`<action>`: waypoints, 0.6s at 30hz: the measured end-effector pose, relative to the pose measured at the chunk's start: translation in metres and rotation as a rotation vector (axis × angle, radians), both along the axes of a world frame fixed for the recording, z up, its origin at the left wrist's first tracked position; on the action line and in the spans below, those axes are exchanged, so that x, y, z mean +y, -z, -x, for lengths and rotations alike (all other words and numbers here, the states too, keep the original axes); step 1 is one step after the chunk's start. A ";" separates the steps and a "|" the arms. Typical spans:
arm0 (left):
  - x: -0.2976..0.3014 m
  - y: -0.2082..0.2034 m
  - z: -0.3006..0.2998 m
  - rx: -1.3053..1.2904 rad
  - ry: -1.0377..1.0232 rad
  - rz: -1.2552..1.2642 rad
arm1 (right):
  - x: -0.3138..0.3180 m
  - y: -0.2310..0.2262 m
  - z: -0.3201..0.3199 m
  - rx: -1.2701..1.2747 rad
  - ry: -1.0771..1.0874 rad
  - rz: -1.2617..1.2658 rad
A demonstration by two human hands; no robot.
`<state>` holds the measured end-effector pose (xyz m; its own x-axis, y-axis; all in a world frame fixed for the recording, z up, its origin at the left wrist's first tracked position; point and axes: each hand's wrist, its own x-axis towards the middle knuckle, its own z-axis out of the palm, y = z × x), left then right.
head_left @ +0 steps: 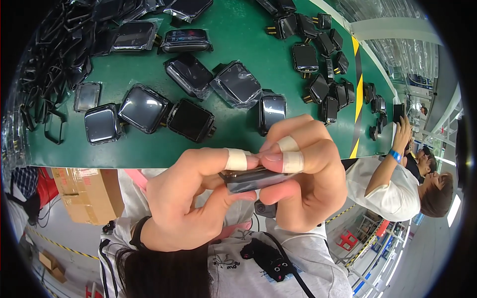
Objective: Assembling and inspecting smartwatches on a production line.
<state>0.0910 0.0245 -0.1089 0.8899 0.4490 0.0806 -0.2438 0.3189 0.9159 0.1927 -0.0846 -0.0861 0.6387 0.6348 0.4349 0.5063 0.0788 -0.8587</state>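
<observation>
Between both hands, just in front of the table's near edge, is a dark smartwatch body [256,182], seen edge-on. My left hand [184,201] is closed on its left end with thumb and fingers. My right hand [310,179] pinches its right end, fingertips on top and thumb underneath. Pale tape wraps fingers of both hands, and the fingertips almost meet along the watch's upper edge. Just beyond the right fingers stands another watch body [272,110]. A dark watch body with an exposed frame [191,120] lies farther left.
The green table [238,47] carries several film-wrapped watch bodies [237,83]. Thin black frames [54,64] are heaped at the left. Smaller black watch parts [305,57] with gold prongs are scattered right, near yellow-black tape [358,89]. A co-worker's hand [401,135] is at the far right.
</observation>
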 end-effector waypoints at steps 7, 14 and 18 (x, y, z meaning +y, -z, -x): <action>0.012 0.011 -0.003 -0.125 -0.057 -0.236 | 0.006 0.007 0.008 -0.144 0.032 -0.049; 0.014 0.012 -0.002 -0.179 -0.122 -0.160 | 0.012 0.009 0.002 -0.079 -0.050 -0.125; 0.016 0.009 -0.006 -0.193 -0.022 -0.074 | 0.003 0.010 0.004 0.042 -0.030 -0.111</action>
<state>0.0969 0.0410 -0.1179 0.8448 0.4549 0.2818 -0.4230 0.2450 0.8724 0.1891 -0.0812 -0.0956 0.6395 0.6031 0.4768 0.4661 0.1891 -0.8643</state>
